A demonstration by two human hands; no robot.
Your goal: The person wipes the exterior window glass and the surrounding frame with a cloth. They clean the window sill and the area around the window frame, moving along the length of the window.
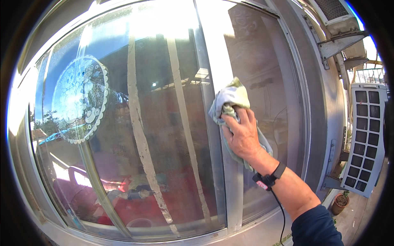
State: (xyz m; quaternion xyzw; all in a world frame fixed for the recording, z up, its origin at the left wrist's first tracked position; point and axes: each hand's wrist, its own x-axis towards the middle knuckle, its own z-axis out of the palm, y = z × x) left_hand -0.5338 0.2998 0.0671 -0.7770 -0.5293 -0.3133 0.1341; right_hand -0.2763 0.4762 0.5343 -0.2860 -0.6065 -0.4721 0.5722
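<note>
My right hand [241,132] grips a crumpled, pale green and white cloth [232,95] against the upright metal frame [232,172] between two window panes. Part of the cloth hangs down behind the hand and wrist. A black strap with a small device and a cable is on that wrist. Left of the hand, a large glass pane [160,123] reflects sky and a roof, with a round decorative sticker [80,98] at its left. A narrower pane [261,92] lies to the right. My left hand is out of view.
At the far right, an air conditioner's outdoor unit [364,138] sits by the wall, below metal brackets [341,46] holding another unit. A potted plant [340,201] stands on the floor beneath. The window sill [197,240] runs along the bottom.
</note>
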